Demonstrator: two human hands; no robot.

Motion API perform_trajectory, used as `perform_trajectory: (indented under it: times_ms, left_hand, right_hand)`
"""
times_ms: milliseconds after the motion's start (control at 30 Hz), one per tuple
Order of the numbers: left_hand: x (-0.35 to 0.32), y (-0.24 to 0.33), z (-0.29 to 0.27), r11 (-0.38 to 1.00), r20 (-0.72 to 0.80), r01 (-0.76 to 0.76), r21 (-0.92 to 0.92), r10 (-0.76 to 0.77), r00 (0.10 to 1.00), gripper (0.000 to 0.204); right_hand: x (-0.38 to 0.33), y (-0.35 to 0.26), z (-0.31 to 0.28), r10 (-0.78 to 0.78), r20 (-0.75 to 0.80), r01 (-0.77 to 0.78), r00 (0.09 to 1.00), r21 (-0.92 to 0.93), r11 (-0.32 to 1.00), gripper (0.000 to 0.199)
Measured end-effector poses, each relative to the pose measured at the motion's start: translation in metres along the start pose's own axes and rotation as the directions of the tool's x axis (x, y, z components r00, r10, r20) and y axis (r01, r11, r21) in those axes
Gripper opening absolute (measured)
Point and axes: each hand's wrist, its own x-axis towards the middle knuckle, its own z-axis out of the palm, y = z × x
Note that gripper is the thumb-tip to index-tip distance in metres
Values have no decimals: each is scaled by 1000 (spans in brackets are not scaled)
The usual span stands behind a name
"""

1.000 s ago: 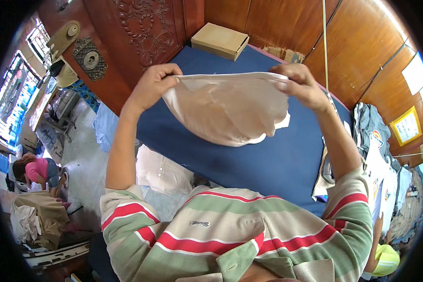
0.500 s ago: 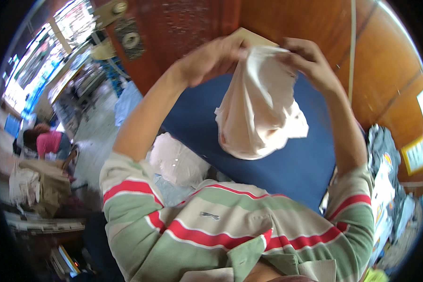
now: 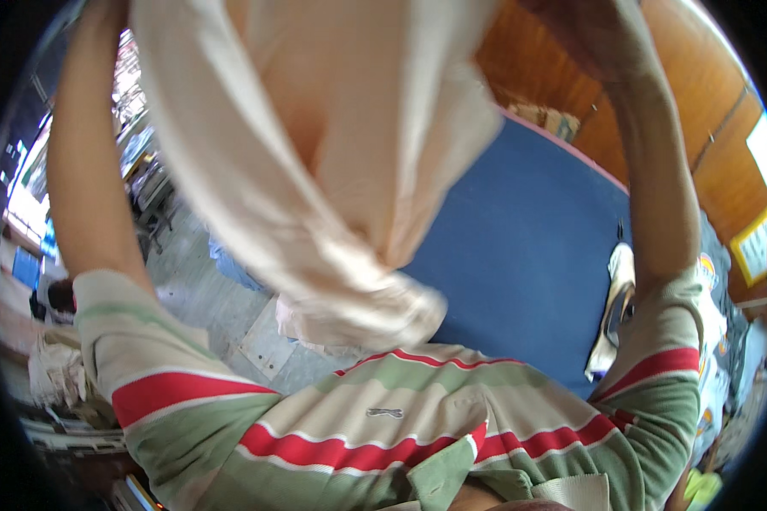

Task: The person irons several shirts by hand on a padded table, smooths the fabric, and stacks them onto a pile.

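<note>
A pale cream cloth piece (image 3: pixel 307 170), seemingly a garment, hangs raised and spread in front of me, smeared by motion. Its lower end dangles over the near left edge of the blue-covered table (image 3: pixel 528 238). My left forearm reaches up along the left side, and the hand is past the upper edge of the picture. At the upper right, part of my right hand (image 3: pixel 601 38) shows beside the cloth. Its fingers are cut off, so their grip is hidden.
A white and dark object (image 3: pixel 612 315) lies at the table's right edge. Brown cardboard (image 3: pixel 541 119) sits behind the table by the wooden wall (image 3: pixel 699 111). Piled clothes (image 3: pixel 709 341) lie at right. Light cloth (image 3: pixel 294 319) sits low beside the table, above the grey floor (image 3: pixel 251 328).
The cream cloth has risen off the table and swung left, opening out toward me. Both arms have lifted and spread apart; the left hand has left the picture.
</note>
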Motion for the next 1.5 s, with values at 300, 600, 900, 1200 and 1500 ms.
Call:
perform_trajectory:
  times_ms: [300,600,900,1200,1500]
  left_hand:
    - [-154,-263,100,665,171,735,135,-746,644,17]
    - [-201,-398,297,689,577,251,679,-713,398,20]
    - [-229,-396,271,683,564,253,685,-717,409,20]
    - [-243,-378,278,791,702,-108,602,-461,543,24]
    - [-245,-386,312,769,704,-145,622,-468,534,44]
  right_hand:
    - [-198,186,-28,550,-336,-425,765,379,822,20]
    - [-312,320,-35,507,-740,-894,441,-411,178,24]
    - [-403,115,-222,-113,-915,-650,387,-184,-737,50]
    - [-493,85,-302,309,-920,-954,-240,165,-249,38]
    - [-332,148,-179,734,-516,-689,442,-719,-90,52]
